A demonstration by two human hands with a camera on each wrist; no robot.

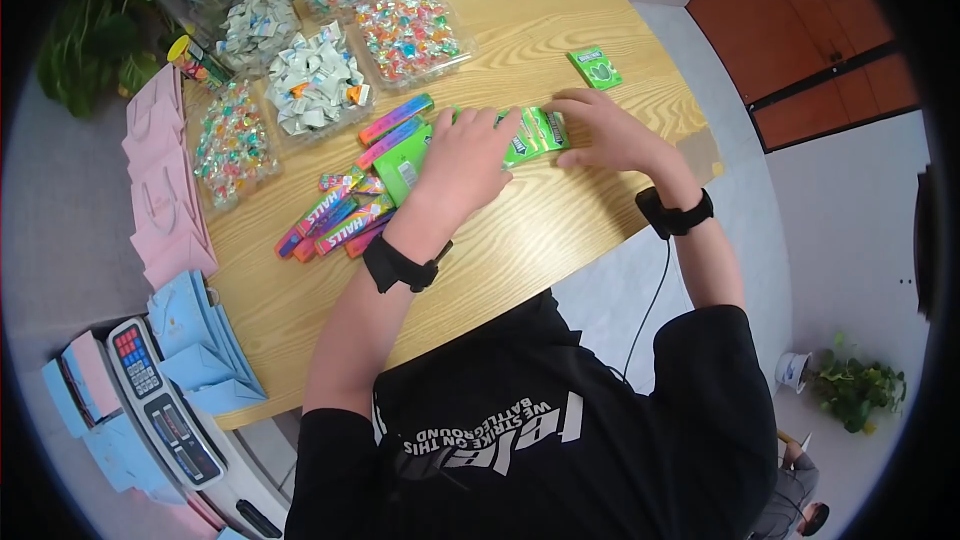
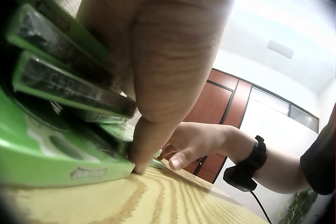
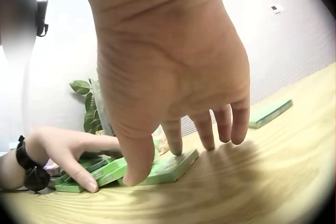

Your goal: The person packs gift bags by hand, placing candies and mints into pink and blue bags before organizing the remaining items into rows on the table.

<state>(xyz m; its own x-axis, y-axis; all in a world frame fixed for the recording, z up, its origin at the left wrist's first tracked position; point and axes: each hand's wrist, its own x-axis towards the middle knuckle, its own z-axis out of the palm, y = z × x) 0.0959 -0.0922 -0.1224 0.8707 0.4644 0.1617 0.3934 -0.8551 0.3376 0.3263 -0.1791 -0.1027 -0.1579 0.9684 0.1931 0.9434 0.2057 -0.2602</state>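
Flat green gum packs lie overlapping in a row near the middle of the table. My left hand spreads over the row's left part, its thumb down along the near side. Beneath its palm, stacked packs sit tilted, partly hidden by the hand. My right hand reaches over the row's right end with fingers extended. Its thumb is right at the near edge of the end pack, the fingertips along the far side. Another green pack lies apart, beyond the right hand.
Colourful Halls sticks and long bright packs lie left of the row. Behind them stand clear trays of wrapped candies and white-wrapped sweets. Pink bags, blue bags and a scale line the left side.
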